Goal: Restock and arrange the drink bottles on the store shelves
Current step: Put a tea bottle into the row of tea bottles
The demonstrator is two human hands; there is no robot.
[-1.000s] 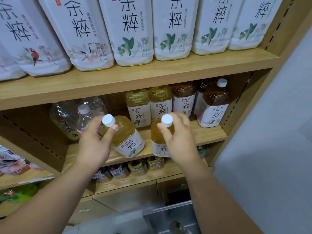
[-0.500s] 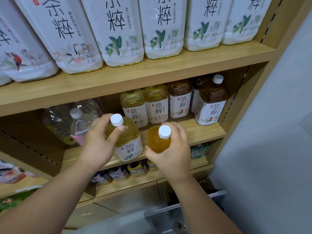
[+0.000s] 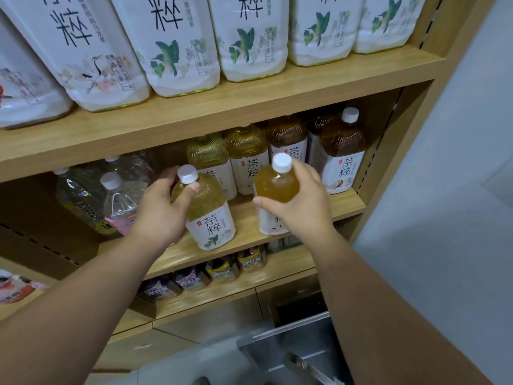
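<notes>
Gripping L btl (image 3: 206,202) pale yellow, R btl (image 3: 277,187) amber, both white-capped.

Left hand (image 3: 161,213), right hand (image 3: 305,208) around tea bottles (image 3: 209,202) (image 3: 277,186)

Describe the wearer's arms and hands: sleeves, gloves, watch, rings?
Left hand and right hand are bare: no gloves, no rings visible. Left forearm and right forearm are uncovered to the frame edge: no sleeve, watch or wristband in view.

"茶粹" on the tea bottles' (image 3: 211,232) white labels; perhaps "冰红茶" on lowest-shelf bottles (image 3: 222,272).
</notes>
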